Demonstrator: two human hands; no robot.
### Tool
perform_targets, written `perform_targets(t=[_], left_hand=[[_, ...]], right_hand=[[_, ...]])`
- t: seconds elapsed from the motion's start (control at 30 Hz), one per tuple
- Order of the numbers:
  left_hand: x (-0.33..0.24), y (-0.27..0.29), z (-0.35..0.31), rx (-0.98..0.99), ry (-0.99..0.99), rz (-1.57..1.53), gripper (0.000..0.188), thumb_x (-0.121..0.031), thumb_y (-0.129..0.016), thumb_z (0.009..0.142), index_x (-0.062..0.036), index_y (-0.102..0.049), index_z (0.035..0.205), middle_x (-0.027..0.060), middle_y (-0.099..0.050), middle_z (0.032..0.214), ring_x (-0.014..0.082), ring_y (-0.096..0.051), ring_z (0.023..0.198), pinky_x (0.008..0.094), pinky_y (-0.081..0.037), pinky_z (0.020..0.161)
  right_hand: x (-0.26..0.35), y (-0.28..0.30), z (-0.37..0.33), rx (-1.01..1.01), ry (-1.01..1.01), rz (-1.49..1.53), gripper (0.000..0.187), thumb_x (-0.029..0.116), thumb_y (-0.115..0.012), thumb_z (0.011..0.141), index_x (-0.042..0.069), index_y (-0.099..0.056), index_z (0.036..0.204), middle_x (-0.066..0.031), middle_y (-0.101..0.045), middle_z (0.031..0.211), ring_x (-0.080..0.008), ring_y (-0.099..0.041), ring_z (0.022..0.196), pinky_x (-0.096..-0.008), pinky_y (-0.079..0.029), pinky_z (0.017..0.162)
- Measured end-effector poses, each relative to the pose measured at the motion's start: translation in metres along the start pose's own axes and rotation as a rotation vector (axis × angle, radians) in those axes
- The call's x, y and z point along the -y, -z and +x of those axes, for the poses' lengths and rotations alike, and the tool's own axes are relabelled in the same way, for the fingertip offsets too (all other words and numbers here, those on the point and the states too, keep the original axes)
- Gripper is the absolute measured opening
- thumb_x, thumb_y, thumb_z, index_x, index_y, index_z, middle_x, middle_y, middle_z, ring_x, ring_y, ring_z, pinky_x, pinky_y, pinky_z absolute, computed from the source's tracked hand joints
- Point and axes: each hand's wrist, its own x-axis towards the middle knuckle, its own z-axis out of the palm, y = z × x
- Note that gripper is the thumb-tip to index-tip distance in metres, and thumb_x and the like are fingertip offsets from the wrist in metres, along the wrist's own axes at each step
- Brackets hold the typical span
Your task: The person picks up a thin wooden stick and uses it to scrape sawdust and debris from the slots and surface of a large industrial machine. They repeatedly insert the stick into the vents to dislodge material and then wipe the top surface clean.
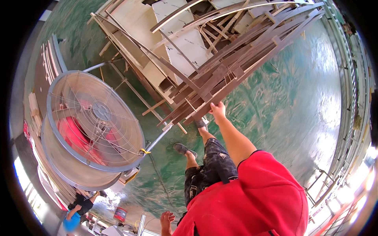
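My right hand (217,110) reaches forward and grips the near end of a long brown wooden board (236,87) along the right side of a heap of scrap wood. The thumb lies over the board's edge; the other fingers are partly hidden. Shorter brown offcuts (214,80) and thin strips lie crosswise beside it, several jutting out toward my feet. Low by my left side hangs my left hand (167,219), its fingers loosely curled and apart, with nothing in them.
A large round caged fan (98,126) with red blades stands on the left. Pale panels (185,49) lie in the heap. A cable (159,179) runs over the green floor (275,118). Metal racks (352,78) line the right side. Another person (75,214) is at the lower left, near a red bucket (120,214).
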Motion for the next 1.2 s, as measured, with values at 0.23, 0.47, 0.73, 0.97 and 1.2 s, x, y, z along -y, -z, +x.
perform_targets(t=[0.23,0.47,0.73,0.97,1.2], left_hand=[[-0.01,-0.004,-0.012,-0.01,-0.022,0.053,0.028,-0.028,-0.055,0.096,-0.0059,-0.058,0.113,0.0115,-0.068,0.096,0.0215,-0.067,0.078,0.0326,-0.051,0.069],[0.01,-0.012,-0.012,0.014,-0.008,0.021,0.029,-0.029,-0.054,0.096,-0.0059,-0.058,0.114,0.0109,-0.068,0.098,0.0219,-0.066,0.082,0.0334,-0.05,0.074],[0.031,-0.011,-0.005,-0.047,-0.043,-0.032,0.028,-0.028,-0.055,0.096,-0.0068,-0.058,0.115,0.0102,-0.068,0.098,0.0205,-0.066,0.082,0.0335,-0.05,0.076],[0.079,0.006,0.024,-0.022,-0.076,-0.037,0.032,-0.032,-0.058,0.094,-0.0087,-0.058,0.116,0.0093,-0.068,0.098,0.0198,-0.066,0.082,0.0325,-0.049,0.073],[0.067,0.011,0.092,0.148,-0.189,-0.037,0.031,-0.031,-0.059,0.092,-0.0088,-0.057,0.114,0.007,-0.066,0.095,0.019,-0.064,0.079,0.0335,-0.048,0.068]], right_hand=[[0.0,-0.006,0.021,0.134,-0.211,-0.224,0.051,0.017,-0.069,0.089,0.001,-0.043,0.13,-0.0132,-0.062,0.09,-0.0213,-0.066,0.079,-0.0367,-0.059,0.064],[0.022,0.021,0.003,0.402,-0.247,-0.313,0.083,0.013,-0.072,0.081,0.013,-0.027,0.15,-0.0121,-0.059,0.123,-0.0257,-0.061,0.1,-0.0493,-0.055,0.077],[0.051,-0.008,0.027,0.09,-0.23,0.076,0.094,0.011,-0.072,0.079,0.017,-0.014,0.152,-0.0123,-0.052,0.129,-0.0254,-0.052,0.109,-0.0502,-0.052,0.084],[-0.013,0.032,-0.025,0.138,-0.106,-0.432,0.054,0.024,-0.063,0.085,0.013,-0.041,0.133,-0.011,-0.061,0.118,-0.0255,-0.058,0.099,-0.0445,-0.051,0.084],[-0.057,0.137,-0.212,0.52,0.138,-1.216,0.053,0.04,-0.066,0.077,0.01,-0.062,0.121,-0.0185,-0.061,0.124,-0.0345,-0.058,0.113,-0.0422,-0.048,0.095]])
